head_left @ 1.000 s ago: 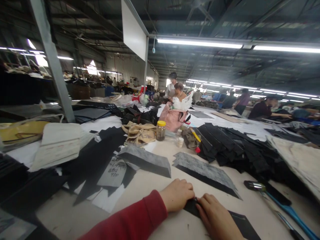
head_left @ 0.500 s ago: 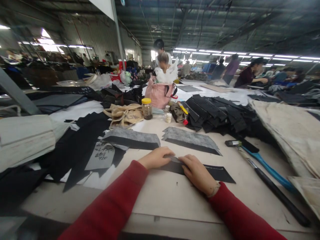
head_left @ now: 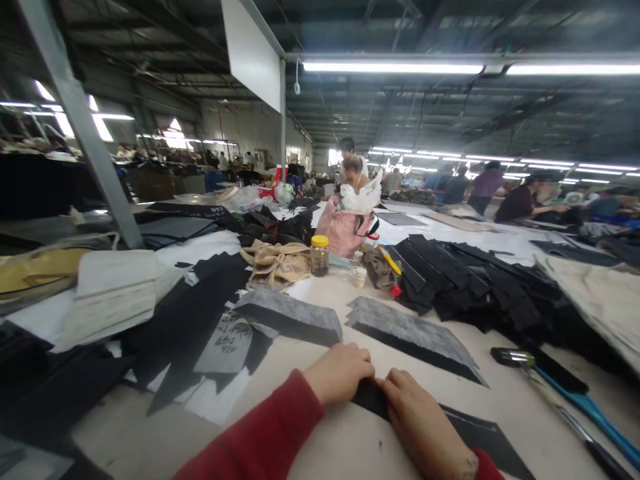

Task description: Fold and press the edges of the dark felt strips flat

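Lying on the table (head_left: 350, 460) under my hands is a black strip (head_left: 481, 435), which runs out to the right beyond them. My left hand (head_left: 339, 373) bends its fingers over the strip, and my right hand (head_left: 423, 420) rests on it just beside, fingers close together; whether they pinch it, I cannot tell. Past them lie two grey-topped stacks (head_left: 415, 333). Behind these stand a jar (head_left: 319, 259) and a pink bag (head_left: 341, 230).
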The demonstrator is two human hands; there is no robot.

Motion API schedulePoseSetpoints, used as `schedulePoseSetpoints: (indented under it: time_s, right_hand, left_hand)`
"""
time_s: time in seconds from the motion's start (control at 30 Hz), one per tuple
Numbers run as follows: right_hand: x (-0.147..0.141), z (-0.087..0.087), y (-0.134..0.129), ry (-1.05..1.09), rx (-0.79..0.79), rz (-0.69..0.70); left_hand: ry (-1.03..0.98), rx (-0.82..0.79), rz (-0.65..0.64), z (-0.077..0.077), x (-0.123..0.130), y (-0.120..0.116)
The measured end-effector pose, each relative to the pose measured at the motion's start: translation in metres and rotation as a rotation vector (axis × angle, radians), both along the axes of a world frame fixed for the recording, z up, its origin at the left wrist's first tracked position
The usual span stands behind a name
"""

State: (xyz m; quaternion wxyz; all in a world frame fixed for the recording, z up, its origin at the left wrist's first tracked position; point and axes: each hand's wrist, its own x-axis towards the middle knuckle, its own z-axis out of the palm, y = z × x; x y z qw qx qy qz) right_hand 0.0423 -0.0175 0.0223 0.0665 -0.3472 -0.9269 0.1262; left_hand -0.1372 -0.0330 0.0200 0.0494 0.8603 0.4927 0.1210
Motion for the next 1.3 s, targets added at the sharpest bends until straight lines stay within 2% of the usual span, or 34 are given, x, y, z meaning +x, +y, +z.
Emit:
schedulePoseSetpoints:
  time_s: [0.1,0.2,0.4,0.6,0.8,0.93,1.03,1.17,1.3]
  right_hand:
    - [-0.002,-0.001,0.001,-0.029,0.035,0.004]
    - [0.000,0.000,0.004,-0.034,0.022,0.055]
    - [0.005,0.006,0.007,-0.072,0.015,0.107]
    - [0.009,0.006,0.008,-0.119,0.020,0.108]
    - [0.020,0.015,0.018,-0.102,-0.195,0.121]
    - [0.017,0.020,0.031,0.004,-0.242,0.017]
    - [0.008,0.015,0.037,0.147,-0.312,0.006]
    - [-0.002,-0.002,0.041,0.283,-0.459,0.069]
    - [-0.001,-0.014,0.044,0.387,-0.508,0.005]
  left_hand:
    - [0.130,0.022,0.010,0.008,0.003,-0.008]
    - [0.130,0.037,0.041,0.008,0.004,-0.012]
    - [-0.091,-0.092,0.111,-0.003,-0.004,-0.006]
    - [-0.276,-0.318,0.236,0.002,-0.018,-0.002]
    - [-0.394,-0.372,0.205,0.004,-0.020,-0.001]
    - [-0.474,-0.397,0.168,-0.001,-0.014,0.001]
    - [-0.500,-0.388,0.153,-0.006,-0.009,0.002]
    - [-0.488,-0.270,0.190,-0.011,-0.005,0.004]
    - [-0.454,-0.242,0.238,-0.013,-0.007,0.007]
